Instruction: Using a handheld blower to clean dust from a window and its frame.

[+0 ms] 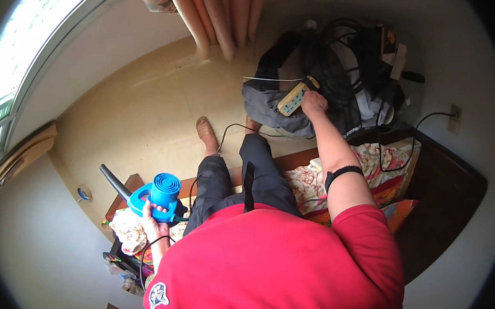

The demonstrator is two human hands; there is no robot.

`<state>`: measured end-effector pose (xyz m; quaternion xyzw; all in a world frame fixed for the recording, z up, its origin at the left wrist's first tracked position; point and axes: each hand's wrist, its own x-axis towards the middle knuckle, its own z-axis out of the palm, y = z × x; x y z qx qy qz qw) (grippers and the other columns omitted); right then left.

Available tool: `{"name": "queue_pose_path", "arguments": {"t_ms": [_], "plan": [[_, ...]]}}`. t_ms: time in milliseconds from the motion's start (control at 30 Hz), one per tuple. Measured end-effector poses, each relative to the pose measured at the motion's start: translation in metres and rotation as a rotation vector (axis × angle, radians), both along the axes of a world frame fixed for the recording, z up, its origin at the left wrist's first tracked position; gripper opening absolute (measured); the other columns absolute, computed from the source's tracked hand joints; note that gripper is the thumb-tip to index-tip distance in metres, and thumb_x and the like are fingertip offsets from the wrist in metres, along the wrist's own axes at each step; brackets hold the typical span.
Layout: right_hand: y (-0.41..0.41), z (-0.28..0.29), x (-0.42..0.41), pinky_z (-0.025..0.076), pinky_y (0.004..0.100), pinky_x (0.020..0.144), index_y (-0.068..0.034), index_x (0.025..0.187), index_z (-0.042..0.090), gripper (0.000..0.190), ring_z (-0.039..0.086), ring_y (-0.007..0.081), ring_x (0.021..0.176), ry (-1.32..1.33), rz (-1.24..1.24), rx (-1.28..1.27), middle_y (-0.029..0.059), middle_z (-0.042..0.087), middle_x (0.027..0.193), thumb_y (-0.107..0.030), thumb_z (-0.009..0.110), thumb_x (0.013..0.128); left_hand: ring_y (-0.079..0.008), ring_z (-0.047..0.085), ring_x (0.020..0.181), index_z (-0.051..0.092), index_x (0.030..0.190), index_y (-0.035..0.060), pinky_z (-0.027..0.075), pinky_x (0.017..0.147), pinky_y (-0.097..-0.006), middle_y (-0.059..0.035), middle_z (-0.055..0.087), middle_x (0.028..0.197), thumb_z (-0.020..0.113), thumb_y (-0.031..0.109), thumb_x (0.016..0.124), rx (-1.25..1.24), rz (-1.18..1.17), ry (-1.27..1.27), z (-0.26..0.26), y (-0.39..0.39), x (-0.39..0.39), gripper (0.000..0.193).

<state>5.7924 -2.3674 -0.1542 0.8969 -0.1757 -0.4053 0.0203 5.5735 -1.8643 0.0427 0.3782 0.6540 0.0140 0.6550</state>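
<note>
A blue handheld electric blower [165, 190] with a black nozzle is in my left hand [155, 217], whose fingers wrap its handle at the lower left. A dark cord runs from the blower's rear. On the right, my right hand [314, 103] is at the edge of a yellowish power strip [292, 101] that lies tilted on a grey cloth [262, 105]. Its sockets face up, and a black plug or adapter [312, 82] sits at its far end. Whether my right fingers grip the strip or something on it cannot be told.
Dark clothing and cables are heaped on a glass-topped table [413, 95] at the upper right. A wall outlet [454, 119] has a black cord plugged in. I sit on a wooden-edged bed with a patterned sheet [309, 176]. Pinkish curtains [237, 10] hang ahead, and cords pass by my legs.
</note>
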Motion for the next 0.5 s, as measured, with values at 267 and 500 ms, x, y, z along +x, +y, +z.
{"name": "queue_pose_path", "arguments": {"t_ms": [267,500], "plan": [[0.015,0.014,0.002,0.049,0.0411,0.085,-0.005,0.102,0.065,0.028,0.060,0.0323,0.104,-0.010,0.010,-0.010,0.0159,0.063,0.110,-0.017,0.045,0.087,-0.0107,0.052,0.062,0.053,0.085,0.0088,0.046,0.052,-0.0260,0.0019,0.052,0.071,0.064,0.023,0.085,-0.011,0.010,-0.064,-0.005,0.003,-0.019,0.018],[0.012,0.008,-0.007,0.049,0.0421,0.086,-0.005,0.102,0.065,0.029,0.059,0.0336,0.104,-0.047,0.010,-0.019,0.0176,0.063,0.109,-0.019,0.046,0.086,-0.0122,0.056,0.057,0.054,0.088,0.0076,0.048,0.048,-0.0264,-0.0013,0.056,0.069,0.066,0.019,0.084,0.042,0.026,-0.047,0.004,-0.006,-0.010,0.017]]}}
